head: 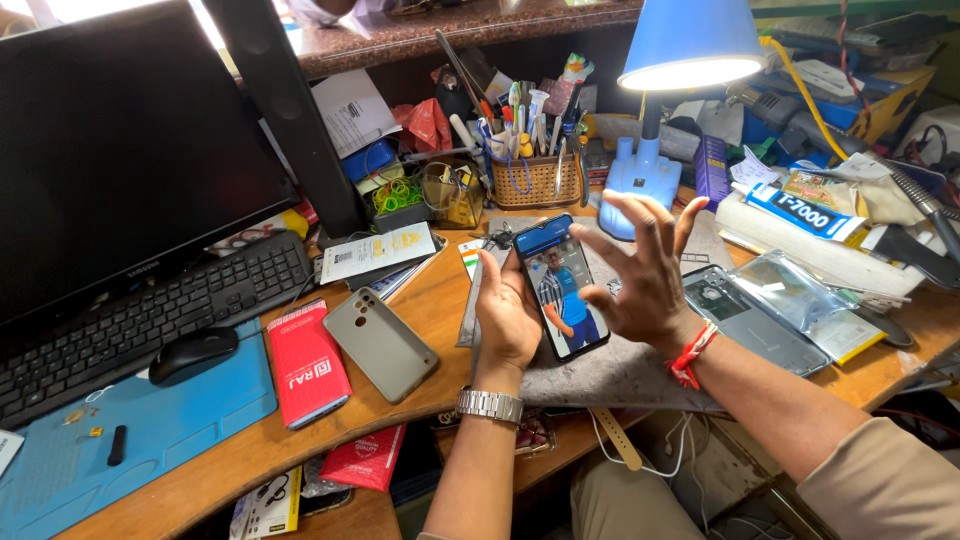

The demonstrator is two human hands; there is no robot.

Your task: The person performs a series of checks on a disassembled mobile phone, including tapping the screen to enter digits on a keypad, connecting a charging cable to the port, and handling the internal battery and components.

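Left fingers (pixel 487 268) curl round the near edge of a smartphone (pixel 562 288), thumb side hidden behind the case; the left hand (pixel 507 315) cradles it from below, screen lit and facing up, tilted toward the viewer. Right fingers (pixel 640 222) are spread wide and fanned, not gripping; only the thumb of the right hand (pixel 645 280) sits at the phone's right edge, touching or just short of it, I cannot tell which.

The phone is held above a grey work mat (pixel 620 370) on the wooden bench (pixel 420 300), not resting on it.

Risk, as judged: support is one-handed. If the left grip slackens, the phone likely drops onto the mat, or slides toward the opened phone body (pixel 745 320) lying just to the right. A glass-down landing on stray parts could mark the screen.

Second risk: the fanned right fingers stand near the base of the blue desk lamp (pixel 640 175) and the basket of tools (pixel 535 180) behind; a wide sweep may knock them.

Further left, a grey phone case (pixel 380 343) and a red box (pixel 307 365) lie well apart from the hands.
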